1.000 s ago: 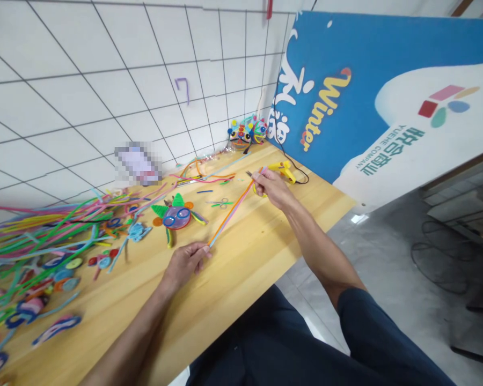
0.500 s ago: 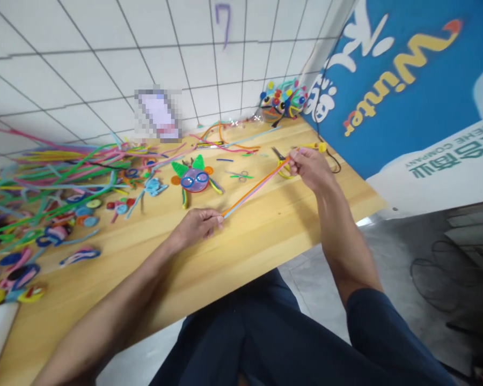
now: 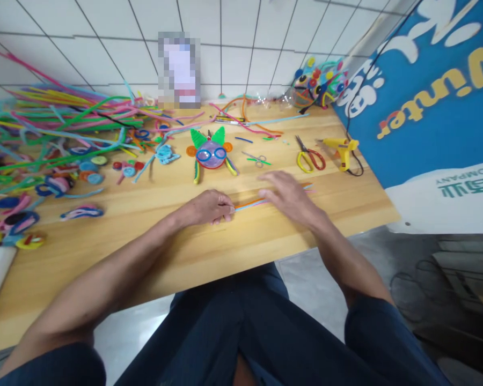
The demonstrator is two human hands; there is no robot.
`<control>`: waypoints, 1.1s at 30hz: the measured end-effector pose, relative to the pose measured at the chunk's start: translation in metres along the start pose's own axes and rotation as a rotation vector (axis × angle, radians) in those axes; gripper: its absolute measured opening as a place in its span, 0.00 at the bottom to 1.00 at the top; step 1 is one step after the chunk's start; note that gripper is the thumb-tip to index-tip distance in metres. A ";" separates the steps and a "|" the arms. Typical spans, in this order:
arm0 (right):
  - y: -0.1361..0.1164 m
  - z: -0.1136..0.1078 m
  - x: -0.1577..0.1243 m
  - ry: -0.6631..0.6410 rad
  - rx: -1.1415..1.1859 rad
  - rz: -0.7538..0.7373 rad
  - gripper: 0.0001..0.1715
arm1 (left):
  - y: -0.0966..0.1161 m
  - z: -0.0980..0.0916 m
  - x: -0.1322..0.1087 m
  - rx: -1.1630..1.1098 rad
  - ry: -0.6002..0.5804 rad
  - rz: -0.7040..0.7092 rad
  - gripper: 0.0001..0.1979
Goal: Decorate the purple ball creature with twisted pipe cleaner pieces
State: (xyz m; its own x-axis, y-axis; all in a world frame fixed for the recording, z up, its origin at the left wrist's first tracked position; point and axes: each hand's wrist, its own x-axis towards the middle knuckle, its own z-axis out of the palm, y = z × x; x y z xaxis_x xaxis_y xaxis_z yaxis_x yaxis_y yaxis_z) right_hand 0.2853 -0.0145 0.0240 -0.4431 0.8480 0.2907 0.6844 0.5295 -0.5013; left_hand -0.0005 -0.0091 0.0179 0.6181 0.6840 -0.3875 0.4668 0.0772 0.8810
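Centrally, near the front edge of the light wooden desk (image 3: 104, 257), one thin bundle of orange, blue and pink pipe-cleaner stems (image 3: 249, 203) was recorded. It was laid flat on the board, roughly level, between the two hands.

Left hand (image 3: 207, 208): rested on the desk, fingertips pinched together on the left end of the bundle.

Right hand (image 3: 290, 195): fingers stretched out and spread, palm down over the right part of the bundle, blurred. Whether the stems were pressed by it could not be told. The hands were set near each other, not touching.

Behind the bundle were noted:
- a round purple craft face with green ears and blue wire spectacles (image 3: 210, 154)
- a small pair of steel scissors (image 3: 254, 158) to its right
- a larger pair of scissors with yellow and red handles (image 3: 310, 158) further right
- a yellow hot-glue gun with a black cord (image 3: 340, 146) just beside the larger scissors

At the left, a wide heap of loose multicoloured pipe cleaners (image 3: 56, 118) was spread against the white tiled wall (image 3: 241, 59), with small coiled pieces (image 3: 82, 213) scattered before it. In the far right corner a multicoloured pipe-cleaner figure (image 3: 320, 80) was seen. A blue printed banner (image 3: 426, 123) was stood along the right edge of the desk.
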 end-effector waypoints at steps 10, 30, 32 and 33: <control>-0.034 0.018 0.015 -0.366 0.225 0.042 0.13 | 0.015 -0.011 -0.010 0.008 0.052 0.085 0.09; -0.070 0.035 0.022 0.034 0.391 0.244 0.16 | 0.000 0.026 0.012 -0.792 0.413 0.330 0.28; -0.068 0.035 0.024 0.027 0.388 0.262 0.16 | 0.000 0.025 0.012 -0.815 0.391 0.335 0.27; -0.068 0.034 0.024 0.026 0.385 0.271 0.16 | 0.000 0.024 0.012 -0.820 0.386 0.341 0.27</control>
State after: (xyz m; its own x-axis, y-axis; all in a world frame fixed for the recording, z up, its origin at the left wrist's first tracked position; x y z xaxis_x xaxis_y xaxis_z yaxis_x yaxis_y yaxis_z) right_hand 0.2084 -0.0307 0.0369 -0.2603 0.9573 0.1259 0.5067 0.2464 -0.8262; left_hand 0.0221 -0.0188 0.0065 0.3202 0.9432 -0.0891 -0.3761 0.2129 0.9018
